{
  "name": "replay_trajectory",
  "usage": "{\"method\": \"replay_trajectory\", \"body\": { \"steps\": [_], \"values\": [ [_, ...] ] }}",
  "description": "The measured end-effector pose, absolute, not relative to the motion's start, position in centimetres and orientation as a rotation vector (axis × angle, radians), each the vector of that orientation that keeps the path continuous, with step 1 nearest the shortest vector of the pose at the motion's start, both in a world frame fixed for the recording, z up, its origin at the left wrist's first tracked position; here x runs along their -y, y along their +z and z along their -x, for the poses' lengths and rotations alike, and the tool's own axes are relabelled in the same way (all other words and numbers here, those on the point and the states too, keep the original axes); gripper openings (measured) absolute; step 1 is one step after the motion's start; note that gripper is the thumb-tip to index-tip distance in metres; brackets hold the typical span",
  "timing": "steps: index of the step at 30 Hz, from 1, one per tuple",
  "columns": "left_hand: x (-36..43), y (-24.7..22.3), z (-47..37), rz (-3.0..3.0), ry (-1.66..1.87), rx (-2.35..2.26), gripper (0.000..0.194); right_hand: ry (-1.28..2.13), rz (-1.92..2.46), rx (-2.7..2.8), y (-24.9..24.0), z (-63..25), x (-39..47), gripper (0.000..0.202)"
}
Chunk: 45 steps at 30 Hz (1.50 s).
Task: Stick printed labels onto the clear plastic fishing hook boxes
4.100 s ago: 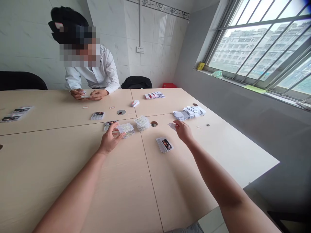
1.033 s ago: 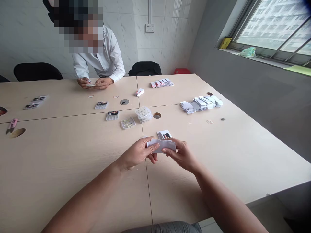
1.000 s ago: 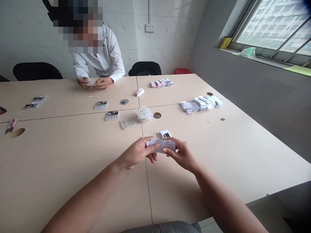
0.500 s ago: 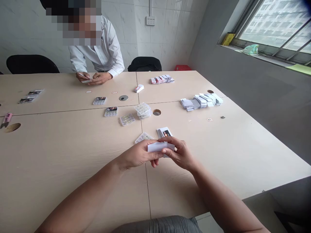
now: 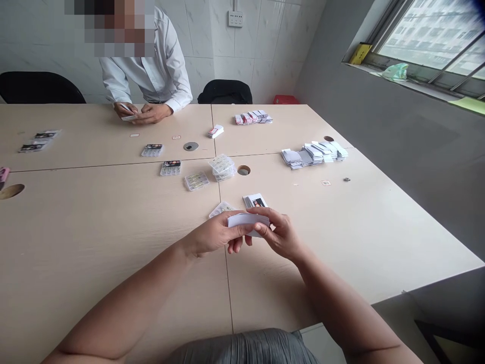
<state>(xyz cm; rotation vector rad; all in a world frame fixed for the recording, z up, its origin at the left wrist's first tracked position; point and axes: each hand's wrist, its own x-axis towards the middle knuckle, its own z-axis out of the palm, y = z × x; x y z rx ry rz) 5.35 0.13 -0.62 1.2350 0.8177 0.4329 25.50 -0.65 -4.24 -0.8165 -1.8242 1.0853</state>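
Left hand [image 5: 211,234] and right hand [image 5: 283,234] at frame center, fingers of both pinching white paper slips [image 5: 242,220]. Card stack [image 5: 254,200] and 1 clear case [image 5: 221,208] just beyond, partly hidden. Paper pile [image 5: 314,153] right of center on table [image 5: 113,217]. Person in white shirt [image 5: 166,76] upper left.

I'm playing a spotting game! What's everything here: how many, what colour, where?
Panelled table: one, beige, centre
Thin paper: uncounted, white, front middle
Flat plastic boxes: several, clear, mid-table
Rectangular cards: one stack, black and white, beyond thin paper
Rectangular paper bundles: one row, white, right
Red-marked paper bundles: several, white, far side
Rounded chairs: two, black, far side
Boxy object: one, red, behind table
Barred window: one, grey, right
Crumpled wrapper: one, green, by window
Person: one, white shirt, opposite
Left hand, right hand: two, bare, holding thin paper
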Motion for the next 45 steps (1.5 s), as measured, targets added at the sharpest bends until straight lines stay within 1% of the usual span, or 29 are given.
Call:
{"method": "replay_trajectory", "body": {
  "steps": [3,6,12,21,25,28,37,42,45],
  "values": [
    [-0.3,-0.7,-5.3,-1.234,0.463,-0.826,0.035,0.972,0.857,1.827,-4.5,-25.6,0.5,0.033],
    [-0.3,-0.7,-5.3,-1.232,0.47,-0.808,0.033,0.94,0.866,1.836,-4.6,-25.6,0.5,0.031],
    [-0.1,-0.8,-5.3,-1.239,0.498,-0.789,0.031,0.98,0.894,1.848,-4.2,-25.6,0.6,0.035],
    [-0.2,-1.1,-5.0,-1.261,0.527,-0.777,0.033,1.072,0.938,1.83,-3.7,-26.0,0.7,0.044],
    [-0.1,-1.0,-5.0,-1.24,0.603,-0.823,0.034,1.066,0.973,1.829,-3.4,-26.0,0.6,0.043],
    [-0.2,-0.9,-4.9,-1.205,0.693,-0.858,0.035,1.006,1.028,1.826,-3.4,-26.2,0.5,0.039],
    [-0.5,-1.3,-5.0,-1.114,0.804,-0.855,0.029,0.745,1.053,1.904,-3.9,-26.0,0.4,0.035],
    [-0.7,-1.5,-4.9,-1.116,0.811,-0.889,0.025,0.598,1.021,1.991,-3.7,-26.4,0.2,0.038],
    [-0.7,-1.6,-4.9,-1.13,0.791,-0.907,0.025,0.522,0.989,2.064,-3.3,-26.8,0.1,0.032]
  ]
}}
